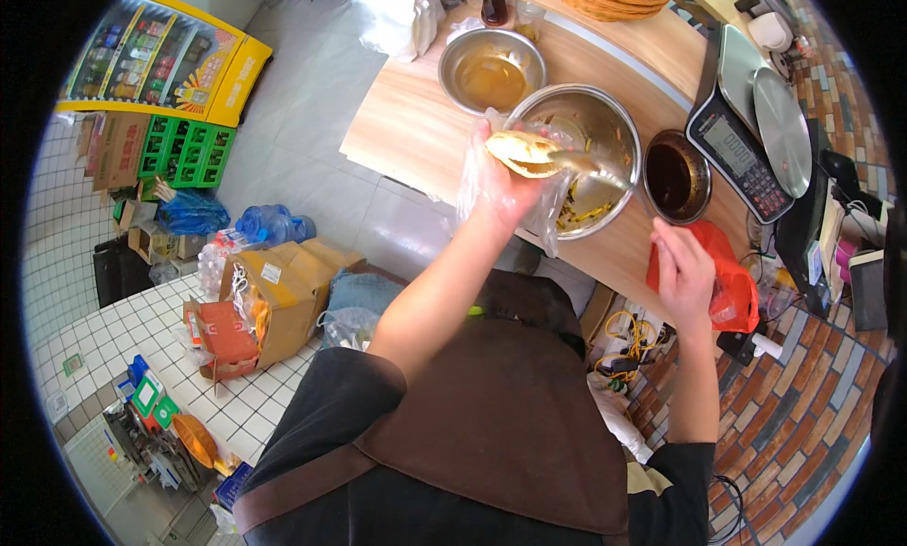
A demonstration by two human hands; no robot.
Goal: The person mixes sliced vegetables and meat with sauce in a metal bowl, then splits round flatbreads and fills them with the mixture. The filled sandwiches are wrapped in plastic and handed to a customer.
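My left hand [499, 185], with a clear plastic bag [476, 165] around it, holds a split flatbread [521, 151] above the near rim of a large steel bowl [631, 121]. Shredded green and yellow food [592, 211] lies in that bowl. A blurred metal spoon [584, 163] reaches into the bread's opening. My right hand [684, 266] is closed near the dark sauce bowl [677, 177], its fingers around what seems to be the spoon's thin handle, which is mostly blurred. A second steel bowl [492, 75] with brownish liquid stands behind, to the left.
A digital scale [737, 149] with a round steel plate stands at the right. A red plastic bag [723, 284] hangs by the table edge near my right hand. White plastic bags [400, 18] and a dark bottle [494, 9] are at the back. A cardboard box [290, 298] stands to my left.
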